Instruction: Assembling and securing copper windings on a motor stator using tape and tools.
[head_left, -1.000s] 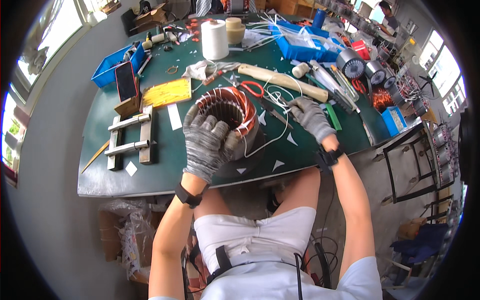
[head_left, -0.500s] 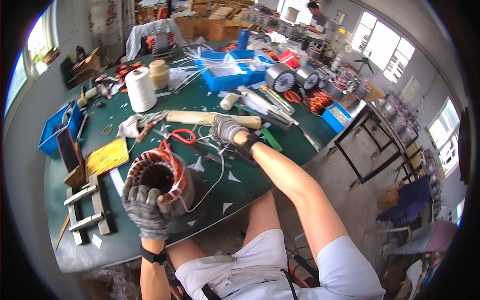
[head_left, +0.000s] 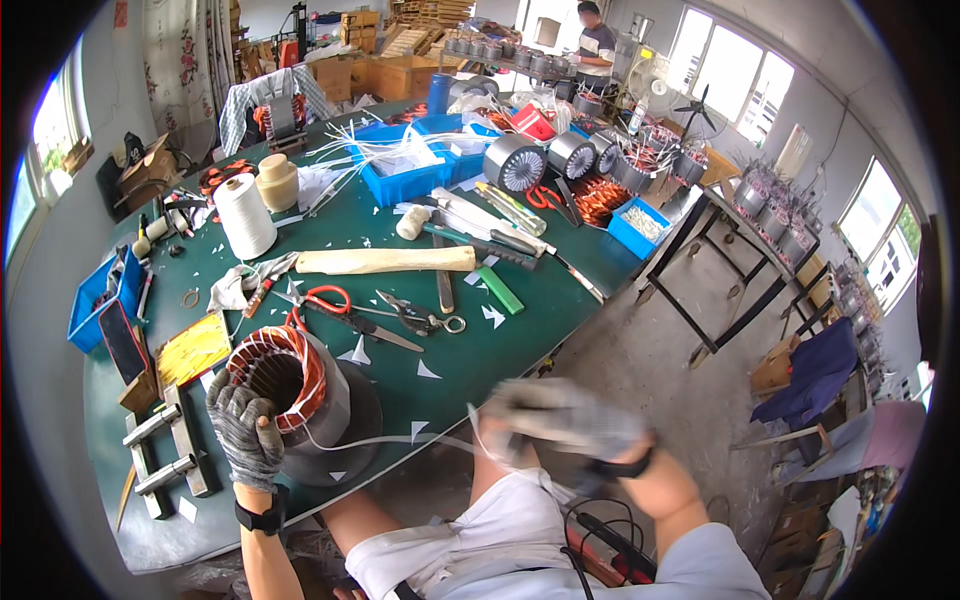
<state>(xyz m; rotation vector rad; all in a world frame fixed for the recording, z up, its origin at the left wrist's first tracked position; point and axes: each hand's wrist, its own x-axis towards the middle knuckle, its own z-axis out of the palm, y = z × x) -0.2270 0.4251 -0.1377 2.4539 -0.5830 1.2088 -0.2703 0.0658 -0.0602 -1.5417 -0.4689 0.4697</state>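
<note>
On the counter's near left, a motor ring stands with the left hand at its rim, grip closure unclear; the right hand blurs, its grip indeterminable. Hard pulling on the white cord could tip the ring.

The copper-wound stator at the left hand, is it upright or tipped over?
Upright: the stator has its round opening facing up, with the left hand at its rim.

Metal stator, smooth wooden stick, plastic bin
</note>
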